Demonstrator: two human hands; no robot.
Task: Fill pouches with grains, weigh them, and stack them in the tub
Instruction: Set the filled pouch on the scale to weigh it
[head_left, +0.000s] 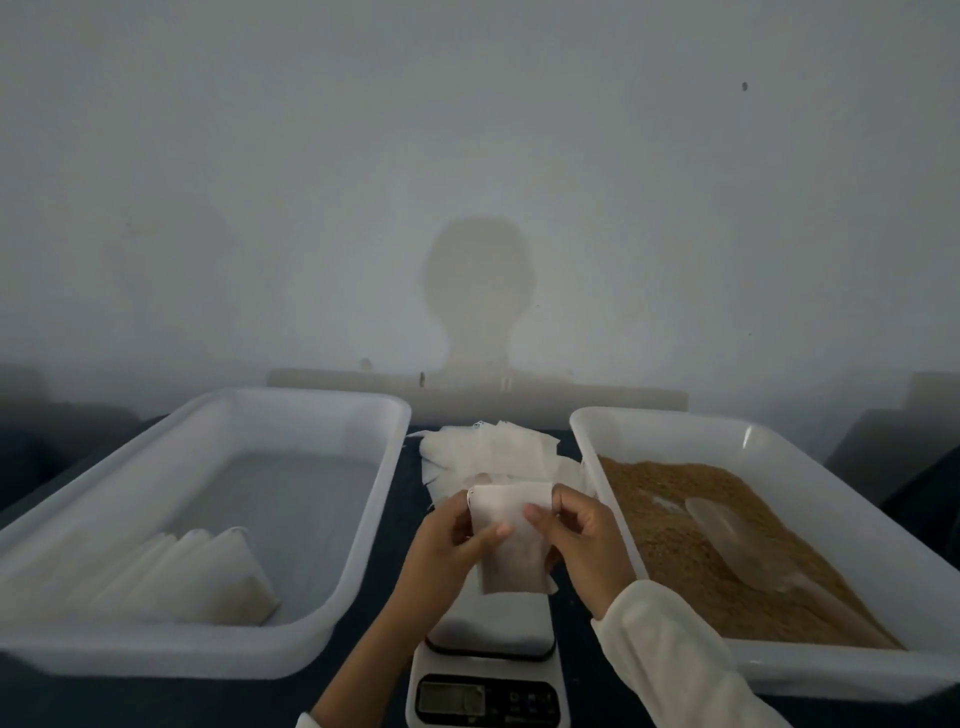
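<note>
Both the left hand (447, 545) and the right hand (582, 540) pinch one white pouch (511, 540) above the scale (488, 670), at the worktop's near edge between the tub (332, 613) and the grain tray (613, 467).

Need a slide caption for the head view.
Left hand and right hand hold a flat white paper pouch above the white digital scale.

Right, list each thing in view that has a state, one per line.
Pouch: empty-looking, held above the scale by both hands.
Left hand: pinching the pouch.
Right hand: pinching the pouch.
Scale: nothing resting on it, display unreadable.
Left tub: a few filled pouches leaning in a row.
Right tub: holds grain, scoop lying in it.
Spare pouches: loose pile behind the scale.
</note>
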